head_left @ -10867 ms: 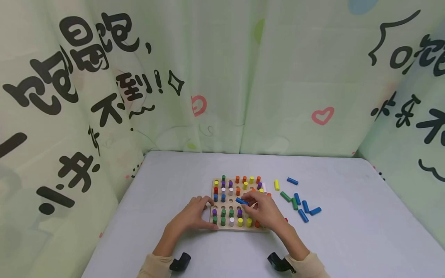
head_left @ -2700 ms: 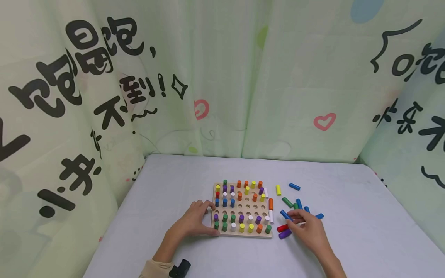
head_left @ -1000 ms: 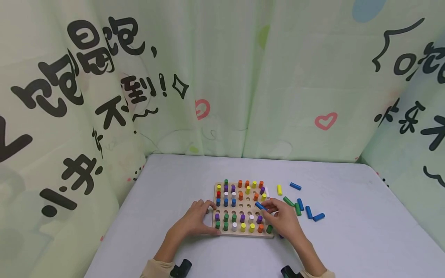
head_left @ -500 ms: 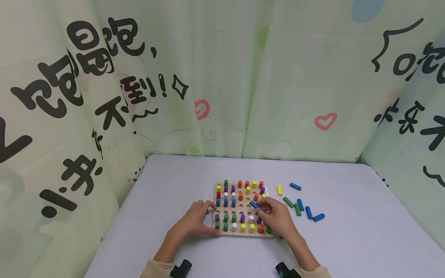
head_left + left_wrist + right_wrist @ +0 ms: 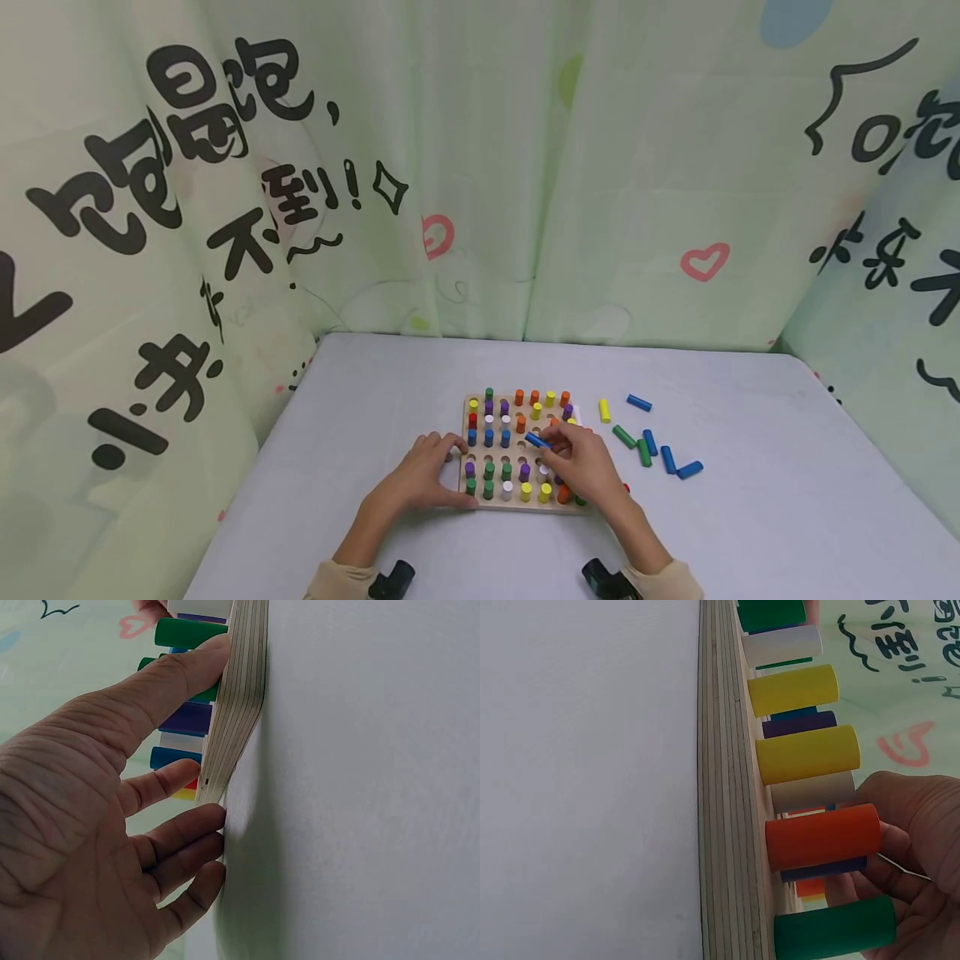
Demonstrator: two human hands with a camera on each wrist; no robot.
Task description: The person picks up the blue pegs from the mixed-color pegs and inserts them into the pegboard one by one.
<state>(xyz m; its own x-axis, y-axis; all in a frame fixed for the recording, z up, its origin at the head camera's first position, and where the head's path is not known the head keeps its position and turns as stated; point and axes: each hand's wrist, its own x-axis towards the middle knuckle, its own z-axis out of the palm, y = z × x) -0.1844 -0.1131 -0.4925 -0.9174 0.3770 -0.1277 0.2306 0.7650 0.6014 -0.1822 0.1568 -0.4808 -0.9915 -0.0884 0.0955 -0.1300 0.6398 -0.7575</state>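
Observation:
A wooden pegboard [image 5: 517, 509] carries upright coloured pegs, with bare holes around its middle rows. At its left side, my left hand [image 5: 420, 475] rests with thumb and forefinger touching the edge; the left wrist view has the other fingers relaxed near the tabletop. My right hand [image 5: 585, 462] pinches a blue peg [image 5: 536, 440], tilted, above the middle holes. Just left of it, in the same row, stand three blue pegs [image 5: 488, 437]. The right wrist view has the right hand [image 5: 915, 847] partly behind an orange peg [image 5: 823, 836] and a green peg [image 5: 836, 928].
Loose pegs lie right of the board: a yellow peg [image 5: 604, 411], two green ones including this green peg [image 5: 623, 436], and several blue ones including this blue peg [image 5: 640, 402]. A red peg [image 5: 627, 487] is mostly hidden by the right wrist. Curtains surround the white table [image 5: 750, 500].
A third blue peg joined the row since the oldest frame. My right hand took another blue peg from the loose pile and carried it left over the board. The left hand stays put.

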